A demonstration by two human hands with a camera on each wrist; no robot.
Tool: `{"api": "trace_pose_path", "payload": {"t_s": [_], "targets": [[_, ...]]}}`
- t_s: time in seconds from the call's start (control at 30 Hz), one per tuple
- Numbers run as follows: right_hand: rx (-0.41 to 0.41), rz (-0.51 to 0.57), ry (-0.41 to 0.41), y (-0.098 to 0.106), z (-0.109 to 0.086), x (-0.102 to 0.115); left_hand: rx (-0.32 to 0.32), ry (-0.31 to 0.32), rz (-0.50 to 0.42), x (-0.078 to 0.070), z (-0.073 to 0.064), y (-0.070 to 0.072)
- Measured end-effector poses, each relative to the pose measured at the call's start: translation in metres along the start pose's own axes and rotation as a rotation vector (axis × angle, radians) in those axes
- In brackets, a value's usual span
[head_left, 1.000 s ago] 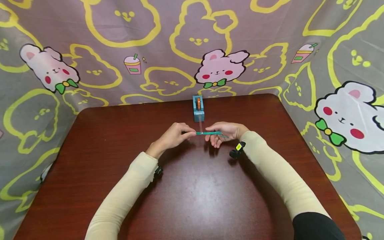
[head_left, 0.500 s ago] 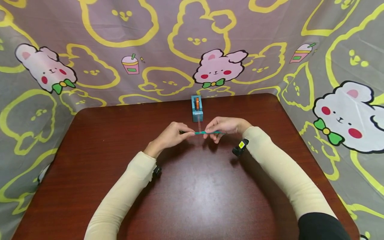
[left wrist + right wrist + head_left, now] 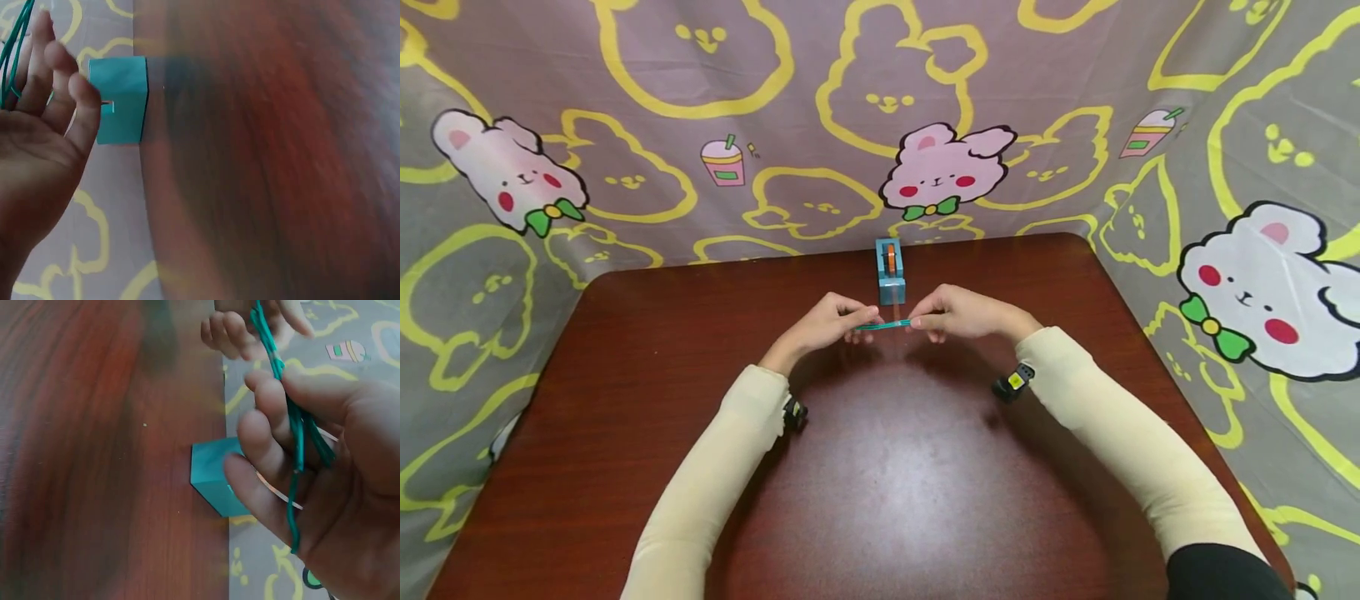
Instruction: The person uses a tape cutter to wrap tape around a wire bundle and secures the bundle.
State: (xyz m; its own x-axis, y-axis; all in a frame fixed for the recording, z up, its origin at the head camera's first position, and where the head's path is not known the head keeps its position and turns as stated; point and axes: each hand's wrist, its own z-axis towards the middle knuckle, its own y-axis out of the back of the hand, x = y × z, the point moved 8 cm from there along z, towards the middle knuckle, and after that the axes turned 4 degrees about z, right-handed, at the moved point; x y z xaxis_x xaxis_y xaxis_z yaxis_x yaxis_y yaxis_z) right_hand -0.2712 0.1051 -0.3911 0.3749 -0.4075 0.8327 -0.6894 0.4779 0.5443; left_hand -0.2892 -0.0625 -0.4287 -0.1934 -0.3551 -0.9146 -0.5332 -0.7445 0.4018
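A bundle of thin green wires [image 3: 891,324] is held above the table, roughly level from left to right. My right hand [image 3: 966,313] pinches it between thumb and fingertips; in the right wrist view loose wire ends [image 3: 292,519] hang along the palm. My left hand [image 3: 829,320] is at the other end with loosened fingers, and the wires pass between its thumb and fingers. In the left wrist view its fingers [image 3: 84,109] are spread. A clear tape strip [image 3: 896,312] runs from the blue tape dispenser [image 3: 892,292] to the bundle.
The dispenser, with an orange core [image 3: 891,258], stands near the back edge of the brown table [image 3: 700,400]. Patterned cloth [image 3: 805,108] hangs behind and at both sides. A small camera is strapped at each wrist.
My right hand has gone from loose fingers under the wires to pinching them. The left hand has loosened its pinch, and the bundle has shifted left between the hands.
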Motion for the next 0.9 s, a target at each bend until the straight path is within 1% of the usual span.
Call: {"api": "trace_pose_path", "payload": {"t_s": [0.13, 0.2, 0.3, 0.4, 0.43, 0.5, 0.6, 0.73, 0.9], "targets": [[-0.098, -0.171, 0.061, -0.003, -0.004, 0.006, 0.039, 0.125, -0.129, 0.015, 0.008, 0.002], [-0.147, -0.256, 0.089, -0.006, -0.007, 0.008, 0.075, 0.193, -0.182, 0.022, 0.011, 0.001], [-0.218, -0.383, 0.149, -0.010, -0.010, 0.012, 0.174, 0.287, -0.237, 0.030, 0.013, -0.005], [-0.289, -0.490, 0.209, -0.012, -0.015, 0.016, 0.270, 0.347, -0.272, 0.033, 0.013, -0.013], [-0.308, -0.518, 0.224, -0.013, -0.016, 0.017, 0.294, 0.357, -0.283, 0.033, 0.013, -0.015], [-0.335, -0.555, 0.245, -0.015, -0.018, 0.017, 0.330, 0.357, -0.299, 0.033, 0.014, -0.017], [-0.366, -0.587, 0.265, -0.017, -0.020, 0.017, 0.360, 0.347, -0.318, 0.031, 0.014, -0.020], [-0.393, -0.616, 0.283, -0.018, -0.022, 0.017, 0.381, 0.329, -0.311, 0.029, 0.012, -0.022], [-0.401, -0.647, 0.291, -0.018, -0.023, 0.019, 0.401, 0.311, -0.311, 0.025, 0.011, -0.023]]}}
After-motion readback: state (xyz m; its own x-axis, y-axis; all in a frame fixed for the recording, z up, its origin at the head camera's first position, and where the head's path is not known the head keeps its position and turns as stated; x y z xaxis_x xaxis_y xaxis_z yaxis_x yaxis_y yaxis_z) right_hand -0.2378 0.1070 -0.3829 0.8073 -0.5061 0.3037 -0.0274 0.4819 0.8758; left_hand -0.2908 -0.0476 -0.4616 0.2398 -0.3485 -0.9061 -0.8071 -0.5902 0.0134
